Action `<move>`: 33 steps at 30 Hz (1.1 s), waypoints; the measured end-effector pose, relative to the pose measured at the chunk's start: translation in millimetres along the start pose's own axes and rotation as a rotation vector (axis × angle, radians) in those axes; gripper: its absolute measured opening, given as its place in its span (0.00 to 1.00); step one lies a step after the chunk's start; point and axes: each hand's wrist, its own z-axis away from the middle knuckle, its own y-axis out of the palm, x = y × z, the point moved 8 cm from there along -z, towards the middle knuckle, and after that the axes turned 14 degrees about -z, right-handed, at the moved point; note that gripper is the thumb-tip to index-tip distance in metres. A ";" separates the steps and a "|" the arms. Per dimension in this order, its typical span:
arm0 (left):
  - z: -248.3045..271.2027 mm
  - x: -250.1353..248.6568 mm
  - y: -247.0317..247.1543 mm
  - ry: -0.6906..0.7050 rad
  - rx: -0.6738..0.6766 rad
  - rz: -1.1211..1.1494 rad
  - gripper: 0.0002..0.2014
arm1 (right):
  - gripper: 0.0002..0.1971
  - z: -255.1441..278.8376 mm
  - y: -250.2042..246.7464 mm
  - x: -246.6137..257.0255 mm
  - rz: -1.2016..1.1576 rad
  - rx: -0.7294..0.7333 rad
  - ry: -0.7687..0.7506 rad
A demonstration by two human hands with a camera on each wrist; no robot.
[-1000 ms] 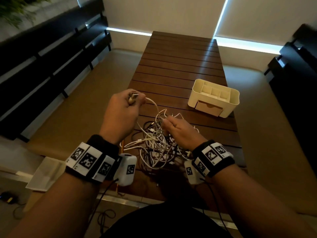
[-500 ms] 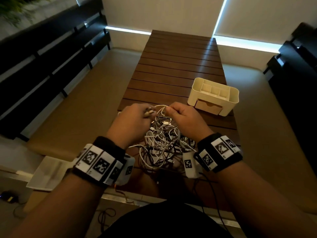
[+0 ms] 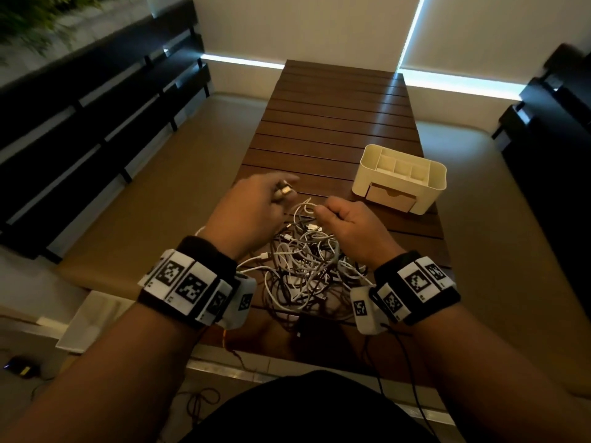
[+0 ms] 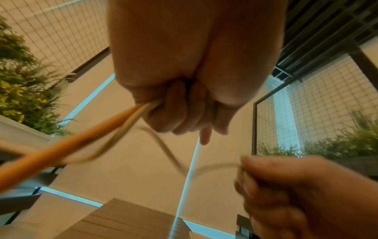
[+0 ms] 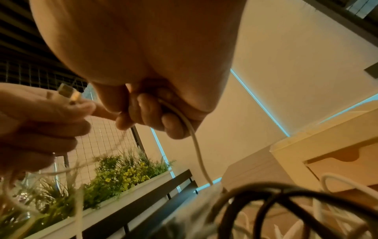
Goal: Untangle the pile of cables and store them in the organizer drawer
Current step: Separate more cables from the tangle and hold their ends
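Note:
A tangled pile of white, grey and black cables (image 3: 303, 266) lies on the near end of the brown slatted table (image 3: 335, 123). My left hand (image 3: 262, 203) grips a white cable's end, its metal plugs (image 3: 283, 191) sticking out of the fist above the pile's far left; the right wrist view shows the plug (image 5: 67, 93) too. My right hand (image 3: 335, 219) pinches a loop of the same white cable (image 3: 303, 207) just right of it. Cable strands (image 4: 122, 122) trail out of my left hand (image 4: 184, 110). The cream organizer (image 3: 435, 177) stands to the right, its drawer (image 3: 391, 196) closed.
Dark slatted benches (image 3: 96, 123) run along the left and right of the table. A white box (image 3: 86, 324) and a small dark device (image 3: 19, 369) lie on the floor at the lower left. Planters with greenery (image 5: 122, 171) stand beyond a mesh fence.
My left hand dropped beside the right hand half a second ago and has now drawn away up and left with the plug end. My right hand rose from the pile, holding the cable.

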 end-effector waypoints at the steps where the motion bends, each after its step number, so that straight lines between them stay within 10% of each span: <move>1: 1.7 -5.6 10.0 0.033 0.076 -0.011 0.18 | 0.14 -1.5 0.6 6.3 0.007 0.006 -0.030; 14: 14.3 10.8 -14.7 -0.052 -0.278 0.275 0.07 | 0.16 6.1 6.4 -8.5 -0.019 0.018 0.027; 21: 19.6 39.3 21.5 -0.170 0.027 0.163 0.10 | 0.13 4.5 -10.9 2.4 -0.176 -0.080 0.028; 33: 18.4 -5.7 -11.2 0.028 -0.214 0.023 0.23 | 0.10 -4.0 -1.8 29.7 -0.104 -0.007 -0.069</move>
